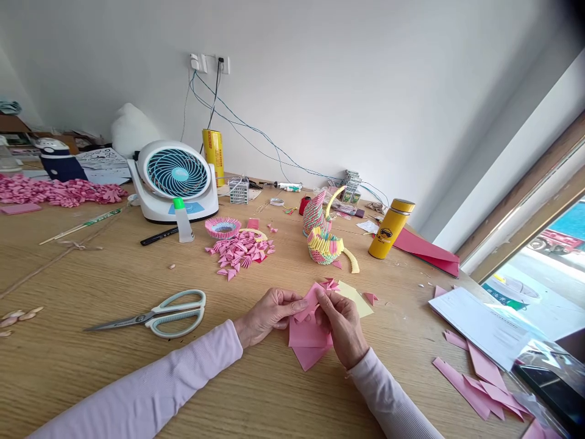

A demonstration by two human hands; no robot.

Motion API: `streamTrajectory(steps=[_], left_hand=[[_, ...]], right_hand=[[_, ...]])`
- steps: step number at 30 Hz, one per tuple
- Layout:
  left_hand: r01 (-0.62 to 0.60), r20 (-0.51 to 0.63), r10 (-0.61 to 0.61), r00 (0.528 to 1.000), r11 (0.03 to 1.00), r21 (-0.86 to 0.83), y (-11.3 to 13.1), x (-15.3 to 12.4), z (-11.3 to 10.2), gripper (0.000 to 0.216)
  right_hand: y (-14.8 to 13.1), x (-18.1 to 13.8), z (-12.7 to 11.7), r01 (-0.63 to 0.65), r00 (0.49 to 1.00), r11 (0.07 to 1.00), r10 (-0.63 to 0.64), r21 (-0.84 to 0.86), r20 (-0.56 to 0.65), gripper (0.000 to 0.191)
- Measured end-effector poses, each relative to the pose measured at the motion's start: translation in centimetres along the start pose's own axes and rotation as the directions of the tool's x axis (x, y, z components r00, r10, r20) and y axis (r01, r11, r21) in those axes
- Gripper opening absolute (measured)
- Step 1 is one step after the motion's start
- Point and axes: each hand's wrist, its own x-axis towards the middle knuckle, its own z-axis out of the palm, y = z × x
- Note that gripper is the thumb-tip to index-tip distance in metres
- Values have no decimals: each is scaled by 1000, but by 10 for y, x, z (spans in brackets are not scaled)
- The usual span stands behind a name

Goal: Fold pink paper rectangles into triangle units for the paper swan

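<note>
Folding: I'm creasing a pink paper piece (305, 306).
Grip: my left hand (269, 312) and right hand (342, 324) are pinching it.
Needing: probably aligned edges, firm pressing.

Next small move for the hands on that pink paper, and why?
Likely finish the crease: the left hand and right hand both pinch a pink paper, half folded, held over the pink sheets. Folded triangles lie just beyond, so pressing this fold flat seems the fitting step.
</note>
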Motion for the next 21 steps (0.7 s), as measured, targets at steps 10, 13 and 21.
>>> streamTrajectory(steps=[10, 13, 21], left_hand=[[-50, 53, 45, 998, 994, 98, 1, -1, 5, 33], [-145, 55, 135, 989, 957, 252, 2, 0, 6, 38], [-298, 105, 284, 953, 815, 497, 3, 2, 6, 43]], right_hand=[[5, 0, -2, 40, 999, 999, -40, -16, 23, 38], [9, 2, -2, 58, 998, 998, -59, 40, 19, 31], [7, 0, 1, 44, 999, 996, -46, 82, 28, 26]])
